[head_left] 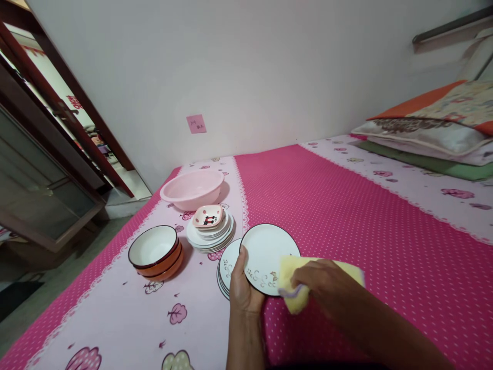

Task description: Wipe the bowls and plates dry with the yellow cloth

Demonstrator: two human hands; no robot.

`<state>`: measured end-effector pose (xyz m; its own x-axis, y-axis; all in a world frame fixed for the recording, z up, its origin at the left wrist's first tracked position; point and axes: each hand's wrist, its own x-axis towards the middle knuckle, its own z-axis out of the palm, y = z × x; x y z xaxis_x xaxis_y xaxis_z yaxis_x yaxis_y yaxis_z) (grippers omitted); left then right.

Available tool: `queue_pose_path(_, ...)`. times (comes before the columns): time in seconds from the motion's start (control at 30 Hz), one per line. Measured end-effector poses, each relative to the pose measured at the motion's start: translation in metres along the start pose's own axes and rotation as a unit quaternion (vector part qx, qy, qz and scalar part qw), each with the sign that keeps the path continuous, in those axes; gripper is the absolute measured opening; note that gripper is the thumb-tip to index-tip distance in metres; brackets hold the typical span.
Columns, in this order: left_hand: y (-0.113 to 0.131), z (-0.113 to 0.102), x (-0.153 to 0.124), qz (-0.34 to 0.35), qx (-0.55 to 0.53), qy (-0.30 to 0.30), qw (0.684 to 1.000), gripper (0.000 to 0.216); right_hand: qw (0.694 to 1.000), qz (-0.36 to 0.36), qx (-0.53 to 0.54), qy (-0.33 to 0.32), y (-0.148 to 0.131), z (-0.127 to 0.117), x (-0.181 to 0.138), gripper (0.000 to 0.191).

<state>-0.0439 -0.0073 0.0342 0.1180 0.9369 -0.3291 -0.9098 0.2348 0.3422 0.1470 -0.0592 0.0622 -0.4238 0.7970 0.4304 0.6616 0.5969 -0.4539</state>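
White, glossy round plate [269,254] with a thin dark rim and a small floral motif, held tilted above the bed sheet [346,205], which is pink cloth dotted with white. Left grip [243,288] clasps the plate's near-left edge, thumb on its face. Right grip [319,285] is clenched around a soft yellow cloth [292,303] pressed to the plate's lower right edge. Just beyond the left grip lies a stack of matching plates [226,267], partly hidden by the held plate. Farther left: a second stack of white plates [210,240] topped by a small square dish [208,216], nested bowls [154,249] that are orange outside and white inside, and a smooth pink plastic basin [191,187]. Pillows [431,131] lie far right of the right grip.
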Motion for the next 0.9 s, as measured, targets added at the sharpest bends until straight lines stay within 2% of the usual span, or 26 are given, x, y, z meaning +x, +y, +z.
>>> queue_pose_path(0.2, 0.001, 0.000, 0.000, -0.016, 0.002, -0.016, 1.000, 0.045, 0.979, 0.082, -0.100, 0.155, 0.023, -0.001, 0.015, 0.038)
queue_pose_path(0.3, -0.004, 0.001, 0.000, -0.044, 0.010, -0.052, 0.998, 0.056, 0.969, 0.060, -0.105, 0.215, 0.021, 0.005, 0.025, 0.040)
queue_pose_path(0.47, -0.015, 0.007, -0.003, -0.071, 0.020, -0.091, 0.993, 0.067, 0.965, -0.002, -0.120, 0.234, 0.011, 0.034, 0.036, 0.040)
queue_pose_path(0.57, -0.018, 0.011, -0.006, -0.069, 0.007, -0.074, 0.995, 0.064, 0.975, -0.039, -0.083, 0.203, 0.001, 0.049, 0.040, 0.036)
queue_pose_path(0.67, -0.013, 0.010, -0.007, -0.054, -0.016, -0.061, 0.997, 0.060, 0.986, -0.067, -0.013, 0.149, -0.008, 0.052, 0.038, 0.035)
queue_pose_path(0.83, -0.002, 0.002, -0.006, -0.103, 0.037, -0.083, 0.991, 0.072, 0.992, -0.037, 0.121, -0.010, -0.022, 0.029, 0.029, 0.043)
queue_pose_path(0.9, 0.000, -0.001, -0.004, -0.113, 0.054, -0.092, 0.988, 0.063, 0.987, -0.003, 0.146, -0.062, -0.027, 0.015, 0.025, 0.042)
